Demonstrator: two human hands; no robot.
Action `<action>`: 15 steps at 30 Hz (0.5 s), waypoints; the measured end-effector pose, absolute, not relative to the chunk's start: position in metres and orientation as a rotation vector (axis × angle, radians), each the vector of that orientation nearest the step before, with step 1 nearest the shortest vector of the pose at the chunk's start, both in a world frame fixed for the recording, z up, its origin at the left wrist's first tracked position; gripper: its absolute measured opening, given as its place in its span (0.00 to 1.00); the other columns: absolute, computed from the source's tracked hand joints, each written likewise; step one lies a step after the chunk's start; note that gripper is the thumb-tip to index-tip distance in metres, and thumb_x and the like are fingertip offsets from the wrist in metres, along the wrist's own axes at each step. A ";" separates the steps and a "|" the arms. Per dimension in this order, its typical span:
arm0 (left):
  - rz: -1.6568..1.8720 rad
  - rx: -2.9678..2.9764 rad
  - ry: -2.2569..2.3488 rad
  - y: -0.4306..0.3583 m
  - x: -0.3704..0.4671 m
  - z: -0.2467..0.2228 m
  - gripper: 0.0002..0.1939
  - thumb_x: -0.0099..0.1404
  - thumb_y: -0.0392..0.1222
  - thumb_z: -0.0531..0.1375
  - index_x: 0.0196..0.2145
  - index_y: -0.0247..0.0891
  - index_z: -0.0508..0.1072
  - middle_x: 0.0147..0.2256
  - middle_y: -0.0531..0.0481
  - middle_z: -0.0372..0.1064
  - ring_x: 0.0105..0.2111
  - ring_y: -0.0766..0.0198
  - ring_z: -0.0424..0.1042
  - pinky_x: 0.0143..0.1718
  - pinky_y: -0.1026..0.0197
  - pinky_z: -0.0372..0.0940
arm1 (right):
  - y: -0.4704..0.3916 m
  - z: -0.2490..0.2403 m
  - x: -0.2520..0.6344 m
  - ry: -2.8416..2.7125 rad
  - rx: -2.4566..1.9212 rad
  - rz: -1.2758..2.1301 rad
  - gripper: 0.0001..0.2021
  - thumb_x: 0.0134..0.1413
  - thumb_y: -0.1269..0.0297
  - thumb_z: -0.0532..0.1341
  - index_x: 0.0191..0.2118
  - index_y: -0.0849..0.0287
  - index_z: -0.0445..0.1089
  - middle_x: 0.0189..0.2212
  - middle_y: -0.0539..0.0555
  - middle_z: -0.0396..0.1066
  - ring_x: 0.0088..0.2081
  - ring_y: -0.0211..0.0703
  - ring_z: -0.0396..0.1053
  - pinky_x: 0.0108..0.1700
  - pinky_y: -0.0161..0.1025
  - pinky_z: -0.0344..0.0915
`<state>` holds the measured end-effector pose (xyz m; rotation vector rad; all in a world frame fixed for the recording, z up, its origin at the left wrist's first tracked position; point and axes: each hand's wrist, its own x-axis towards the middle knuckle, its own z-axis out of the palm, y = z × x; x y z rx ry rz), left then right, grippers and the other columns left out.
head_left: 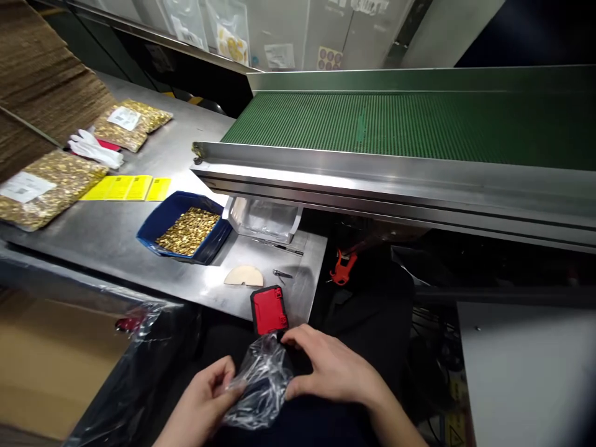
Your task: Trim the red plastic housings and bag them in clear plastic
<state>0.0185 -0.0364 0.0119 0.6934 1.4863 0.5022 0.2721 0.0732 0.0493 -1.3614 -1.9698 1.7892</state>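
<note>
A clear plastic bag (264,388), crumpled and shiny, is between my hands low in the view. My left hand (205,397) is closed, pinching the bag's left edge between thumb and fingers. On the other side, my right hand (328,366) curves round the bag's right edge, its fingertips near the top and its thumb lower down. A red case with black edges (270,310) is at the table edge, right at the top of the bag. Whether part of the case is inside the bag, I cannot tell.
On the metal table are a blue bin (153,226) of small gold pieces, a beige half-disc (244,275), yellow cards (125,187) and a white glove (95,149). A green conveyor (372,124) crosses behind. At left stands an open carton lined with black plastic (158,347).
</note>
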 end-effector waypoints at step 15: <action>0.519 0.385 1.751 -0.058 -0.006 -0.004 0.33 0.58 0.76 0.58 0.19 0.41 0.63 0.16 0.56 0.58 0.18 0.64 0.58 0.23 0.62 0.50 | 0.036 -0.017 0.204 -0.676 -1.417 2.056 0.27 0.59 0.39 0.66 0.50 0.59 0.76 0.49 0.61 0.78 0.49 0.53 0.77 0.52 0.48 0.73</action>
